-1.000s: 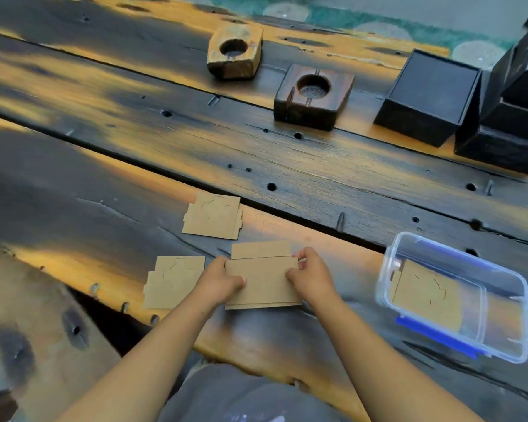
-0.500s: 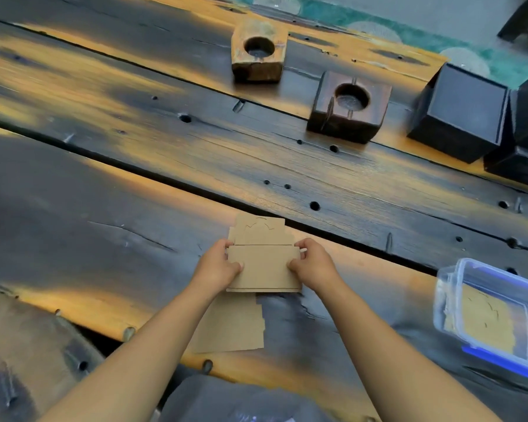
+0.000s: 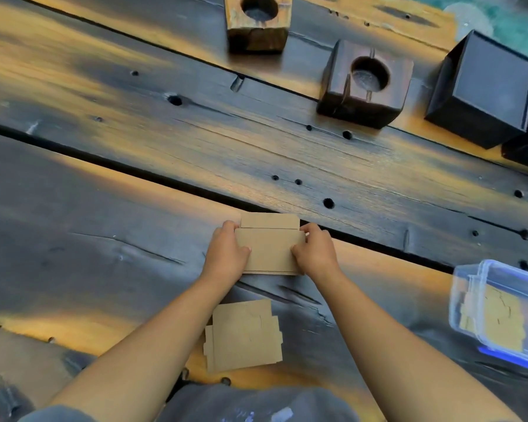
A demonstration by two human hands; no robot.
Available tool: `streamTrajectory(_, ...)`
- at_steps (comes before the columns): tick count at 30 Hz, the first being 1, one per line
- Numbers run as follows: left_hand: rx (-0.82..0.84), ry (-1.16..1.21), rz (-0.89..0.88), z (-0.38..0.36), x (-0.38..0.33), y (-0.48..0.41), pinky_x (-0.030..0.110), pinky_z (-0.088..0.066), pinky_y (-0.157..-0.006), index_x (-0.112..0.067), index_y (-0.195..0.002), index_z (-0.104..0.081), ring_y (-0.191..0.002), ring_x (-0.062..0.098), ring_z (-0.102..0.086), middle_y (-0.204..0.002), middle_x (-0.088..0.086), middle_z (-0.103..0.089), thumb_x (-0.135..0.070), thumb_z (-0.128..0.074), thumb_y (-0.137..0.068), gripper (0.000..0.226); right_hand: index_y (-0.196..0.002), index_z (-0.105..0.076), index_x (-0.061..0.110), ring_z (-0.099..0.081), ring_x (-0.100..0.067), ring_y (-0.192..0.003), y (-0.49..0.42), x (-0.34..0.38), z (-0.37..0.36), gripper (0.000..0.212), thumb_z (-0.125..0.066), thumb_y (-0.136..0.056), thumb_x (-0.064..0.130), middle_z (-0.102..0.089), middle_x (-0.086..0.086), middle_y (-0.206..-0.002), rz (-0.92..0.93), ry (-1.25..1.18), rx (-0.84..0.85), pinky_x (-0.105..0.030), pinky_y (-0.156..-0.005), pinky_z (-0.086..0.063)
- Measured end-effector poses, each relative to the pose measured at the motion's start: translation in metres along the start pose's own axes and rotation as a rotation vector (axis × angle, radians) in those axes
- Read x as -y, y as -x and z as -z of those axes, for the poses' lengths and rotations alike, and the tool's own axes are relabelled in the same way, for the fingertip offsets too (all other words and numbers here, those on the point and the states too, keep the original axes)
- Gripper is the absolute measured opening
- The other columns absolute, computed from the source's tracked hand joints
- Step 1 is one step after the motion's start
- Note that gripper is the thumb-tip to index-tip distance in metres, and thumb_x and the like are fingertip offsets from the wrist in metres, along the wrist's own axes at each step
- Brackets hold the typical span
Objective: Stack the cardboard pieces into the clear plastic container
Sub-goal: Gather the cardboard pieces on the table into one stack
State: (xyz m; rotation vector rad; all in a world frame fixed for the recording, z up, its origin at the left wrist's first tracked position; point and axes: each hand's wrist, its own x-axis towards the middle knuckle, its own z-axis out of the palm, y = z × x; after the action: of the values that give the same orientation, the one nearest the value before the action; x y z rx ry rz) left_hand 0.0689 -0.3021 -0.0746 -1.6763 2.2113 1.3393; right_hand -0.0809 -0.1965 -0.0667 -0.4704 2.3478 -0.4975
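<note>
Dark plank table [image 3: 134,226]: cardboard pieces [image 3: 244,336], clear container [image 3: 470,287], wooden blocks [image 3: 365,86].

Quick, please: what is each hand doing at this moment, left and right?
Left hand: closed on the left edge of the cardboard stack.
Right hand: closed on the right edge of the same stack.

Cardboard stack [image 3: 270,249] is sitting mid-table between both hands; another cardboard pile [image 3: 244,336] is lying nearer; plastic container [image 3: 500,312] is sitting right.

The clear plastic container [image 3: 500,312] is cut off at the right edge.
</note>
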Motion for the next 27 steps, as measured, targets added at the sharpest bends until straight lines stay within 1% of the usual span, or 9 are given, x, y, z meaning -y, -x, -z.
streamTrajectory(3, 0.02, -0.035, -0.011, -0.004, 0.002, -0.009, 0.03, -0.04, -0.081, -0.019, -0.122, -0.054, -0.105, 0.027, -0.057, -0.116, 0.007, -0.056, -0.02, -0.069, -0.081, 0.044, -0.118, -0.056, 0.014, -0.051, -0.023, -0.087, -0.006, -0.002, -0.002, 0.037, -0.055, -0.082, 0.006, -0.049, -0.013, -0.12, 0.002, 0.037, 0.003, -0.03, -0.08, -0.041)
streamTrajectory(7, 0.042, -0.007, 0.0, -0.007, 0.006, -0.016, 0.03, -0.044, -0.08, -0.02, -0.119, -0.056, -0.104, 0.023, -0.058, -0.114, 0.004, -0.057, -0.024, -0.071, -0.081, 0.041, -0.122, -0.055, 0.014, -0.056, -0.028, -0.1, -0.011, -0.007, -0.003, 0.043, -0.058, -0.08, 0.007, -0.05, -0.014, -0.121, -0.01, 0.044, 0.03, -0.031, -0.085, -0.044)
streamTrajectory(11, 0.028, 0.021, 0.01, -0.005, 0.011, -0.015, 0.037, -0.05, -0.085, -0.017, -0.117, -0.053, -0.101, 0.022, -0.056, -0.112, 0.003, -0.054, -0.027, -0.071, -0.081, 0.041, -0.131, -0.049, 0.013, -0.057, -0.026, -0.106, -0.012, -0.012, 0.001, 0.055, -0.066, -0.078, 0.016, -0.053, -0.011, -0.123, -0.026, 0.001, 0.032, -0.036, -0.091, -0.048)
streamTrajectory(14, 0.009, -0.004, 0.037, -0.003, 0.018, -0.012, 0.029, -0.04, -0.072, -0.016, -0.119, -0.051, -0.092, 0.016, -0.052, -0.104, 0.0, -0.053, -0.034, -0.07, -0.083, 0.043, -0.128, -0.05, 0.013, -0.059, -0.024, -0.101, -0.012, -0.019, 0.004, 0.053, -0.068, -0.078, 0.02, -0.058, -0.009, -0.12, -0.048, -0.023, 0.052, -0.034, -0.086, -0.048)
streamTrajectory(17, 0.031, 0.0, 0.058, -0.002, 0.019, -0.008, 0.028, -0.037, -0.068, -0.014, -0.122, -0.052, -0.089, 0.016, -0.054, -0.096, -0.002, -0.057, -0.036, -0.07, -0.084, 0.047, -0.123, -0.05, 0.014, -0.061, -0.024, -0.097, -0.012, -0.02, 0.002, 0.049, -0.068, -0.079, 0.024, -0.064, -0.006, -0.113, -0.085, -0.045, 0.086, -0.033, -0.077, -0.048)
streamTrajectory(20, 0.083, 0.12, 0.113, -0.004, 0.012, -0.006, 0.027, -0.042, -0.071, -0.013, -0.12, -0.058, -0.091, 0.017, -0.059, -0.103, 0.001, -0.066, -0.031, -0.073, -0.082, 0.044, -0.11, -0.05, 0.017, -0.062, -0.025, -0.093, -0.013, -0.019, 0.0, 0.039, -0.07, -0.077, 0.027, -0.065, -0.005, -0.104, -0.15, -0.078, 0.096, -0.036, -0.075, -0.05)
streamTrajectory(22, 0.102, 0.188, 0.155, -0.005, 0.008, -0.005, 0.029, -0.048, -0.078, -0.011, -0.117, -0.06, -0.098, 0.02, -0.063, -0.113, 0.005, -0.068, -0.028, -0.075, -0.081, 0.042, -0.103, -0.05, 0.015, -0.063, -0.028, -0.095, -0.01, -0.02, -0.002, 0.035, -0.072, -0.077, 0.025, -0.065, -0.008, -0.103, -0.201, -0.159, 0.116, -0.043, -0.082, -0.053)
streamTrajectory(24, 0.121, 0.197, 0.188, -0.002, 0.007, -0.004, 0.034, -0.052, -0.086, -0.009, -0.12, -0.061, -0.105, 0.023, -0.063, -0.118, 0.007, -0.067, -0.026, -0.076, -0.082, 0.044, -0.102, -0.052, 0.013, -0.063, -0.03, -0.099, -0.006, -0.022, -0.004, 0.035, -0.074, -0.077, 0.023, -0.066, -0.011, -0.105, -0.23, -0.215, 0.13, -0.049, -0.089, -0.053)
streamTrajectory(27, 0.14, 0.226, 0.188, 0.004, 0.011, 0.004, 0.037, -0.053, -0.089, -0.01, -0.113, -0.063, -0.102, 0.023, -0.065, -0.113, 0.007, -0.069, -0.024, -0.075, -0.083, 0.035, -0.1, -0.057, 0.009, -0.065, -0.032, -0.098, 0.004, -0.027, -0.006, 0.031, -0.074, -0.077, 0.022, -0.068, -0.013, -0.102, -0.218, -0.214, 0.153, -0.051, -0.089, -0.054)
